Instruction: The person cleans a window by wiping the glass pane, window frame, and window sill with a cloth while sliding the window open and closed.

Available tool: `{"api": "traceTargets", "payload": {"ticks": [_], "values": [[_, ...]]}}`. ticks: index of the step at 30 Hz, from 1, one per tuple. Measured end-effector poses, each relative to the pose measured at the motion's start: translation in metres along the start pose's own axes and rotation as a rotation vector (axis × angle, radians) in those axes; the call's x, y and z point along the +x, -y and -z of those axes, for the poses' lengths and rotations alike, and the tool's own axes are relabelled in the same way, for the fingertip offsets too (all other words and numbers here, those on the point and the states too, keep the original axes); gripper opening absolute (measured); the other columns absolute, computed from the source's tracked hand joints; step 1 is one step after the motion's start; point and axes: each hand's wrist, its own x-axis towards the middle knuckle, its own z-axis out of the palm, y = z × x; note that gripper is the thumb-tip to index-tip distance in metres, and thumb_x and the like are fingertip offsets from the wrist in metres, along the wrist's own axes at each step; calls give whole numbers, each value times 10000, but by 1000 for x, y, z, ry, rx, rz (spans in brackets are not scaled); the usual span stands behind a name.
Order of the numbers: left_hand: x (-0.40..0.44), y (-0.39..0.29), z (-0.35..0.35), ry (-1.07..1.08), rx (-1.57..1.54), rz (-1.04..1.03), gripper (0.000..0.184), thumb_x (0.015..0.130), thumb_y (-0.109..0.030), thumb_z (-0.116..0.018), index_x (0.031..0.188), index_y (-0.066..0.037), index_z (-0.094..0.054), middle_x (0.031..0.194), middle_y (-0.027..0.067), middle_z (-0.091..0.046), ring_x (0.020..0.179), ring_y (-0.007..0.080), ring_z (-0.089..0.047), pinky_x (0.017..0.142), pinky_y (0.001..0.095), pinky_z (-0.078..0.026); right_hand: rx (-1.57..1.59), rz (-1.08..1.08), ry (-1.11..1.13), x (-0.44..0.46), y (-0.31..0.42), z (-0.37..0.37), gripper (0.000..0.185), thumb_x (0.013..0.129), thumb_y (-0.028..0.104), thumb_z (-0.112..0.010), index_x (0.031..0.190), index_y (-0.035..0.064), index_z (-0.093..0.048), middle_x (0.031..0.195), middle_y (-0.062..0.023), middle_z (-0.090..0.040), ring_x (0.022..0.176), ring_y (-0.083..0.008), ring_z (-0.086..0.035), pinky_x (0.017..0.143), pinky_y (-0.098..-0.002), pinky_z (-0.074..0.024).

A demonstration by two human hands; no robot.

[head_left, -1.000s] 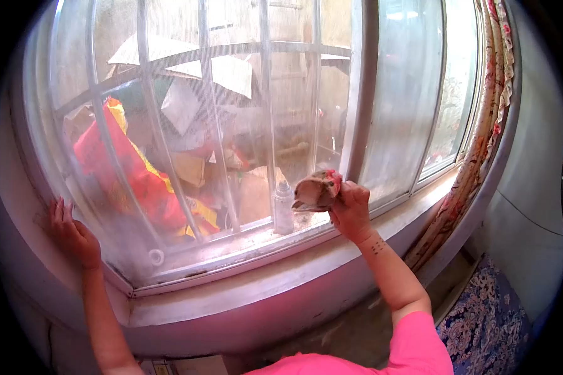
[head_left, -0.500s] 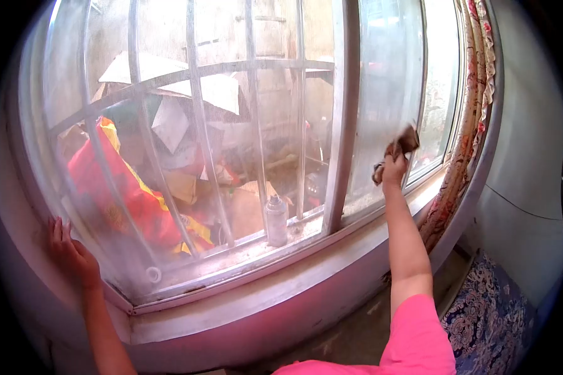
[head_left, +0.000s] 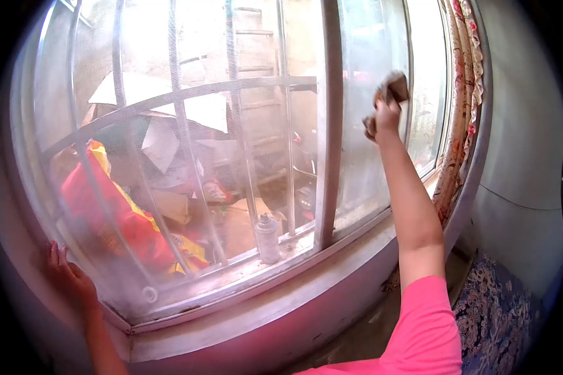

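barred window (head_left: pixel 327 137) spans the background. right hand (head_left: pixel 387 112) closes around a bunched rag (head_left: pixel 398 87) before the glass pane (head_left: pixel 359 162); left hand (head_left: pixel 72 281), holding nothing, rests open against the window reveal (head_left: pixel 22 231). below-left of the right grip stands an aerosol can (head_left: pixel 268 240); farther left, a red-yellow sack (head_left: pixel 122 209), contents hidden.

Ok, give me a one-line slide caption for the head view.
Right hand holding a crumpled cloth at the window pane, left hand at the side wall.
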Motion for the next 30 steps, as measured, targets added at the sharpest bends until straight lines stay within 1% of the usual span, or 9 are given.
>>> {"api": "traceTargets", "payload": {"ticks": [2, 5, 7, 8, 14, 19, 23, 25, 30], "values": [[1, 0, 2, 10, 10, -9, 291, 967, -29, -295, 1185, 3, -484, 1279, 198, -489, 1217, 374, -452, 1023, 467, -355, -20, 291, 12, -18, 44, -36, 295, 819, 197, -630, 1069, 39, -635, 998, -151, -601, 940, -292, -566, 861, -409, -446], [1, -5, 3, 29, 3, 34, 291, 969, -33, -294, 1189, 9, -479, 1278, 201, -488, 1217, 369, -454, 1024, 466, -357, -166, 738, 88, -61, 97, -58, 348, 774, 102, -611, 1116, 39, -621, 1041, -173, -555, 956, -352, -513, 916, -437, -405], [2, -7, 5, 38, 8, 38, 294, 974, -41, -291, 1195, 13, -476, 1280, 202, -487, 1219, 368, -452, 1025, 467, -356, -299, 867, 43, -87, 107, -63, 421, 759, 73, -595, 1180, 60, -592, 1077, -165, -519, 1020, -335, -459, 959, -426, -359], [0, -5, 4, 36, 8, 32, 296, 979, -51, -289, 1200, 12, -476, 1283, 202, -485, 1219, 370, -452, 1025, 467, -355, -298, 815, 119, -91, 109, -60, 457, 766, 70, -587, 1222, 59, -561, 1116, -158, -497, 1076, -317, -415, 988, -422, -312], [2, -2, 1, -5, 8, -24, 311, 997, -92, -281, 1206, 16, -485, 1291, 202, -483, 1217, 372, -453, 1021, 466, -355, -464, 909, 36, -78, 74, -35, 437, 813, 77, -576, 1246, 32, -531, 1158, -180, -501, 1094, -335, -430, 977, -438, -317], [0, 1, -1, -2, 15, -32, 356, 1012, -160, -259, 1231, 25, -469, 1299, 204, -476, 1234, 374, -433, 1043, 465, -338, -589, 843, -73, -66, -10, 19, 427, 824, 105, -584, 1241, 31, -532, 1157, -214, -512, 1071, -383, -445, 967, -475, -313], [-4, 7, -4, 14, 7, -12, 361, 1014, -167, -257, 1240, 22, -466, 1306, 205, -472, 1240, 367, -432, 1041, 463, -337, -638, 464, -62, -87, -90, 81, 405, 807, 120, -587, 1188, -7, -544, 1165, -270, -505, 1088, -423, -443, 958, -483, -328], [-14, 15, -12, 13, 29, 2, 362, 1013, -165, -257, 1246, 20, -463, 1313, 201, -469, 1243, 358, -432, 1040, 458, -336, -800, 252, 9, -104, -112, 110, 407, 795, 116, -574, 1175, -24, -538, 1181, -291, -489, 1129, -443, -413, 971, -489, -326], [-8, 10, -6, 27, 146, -48, 349, 1003, -148, -279, 1265, 12, -446, 1323, 183, -466, 1248, 336, -429, 1043, 439, -334, -683, 340, 23, -122, -152, 137, 478, 772, 94, -537, 1224, -51, -475, 1203, -307, -453, 1148, -460, -401, 1022, -481, -303]]}}
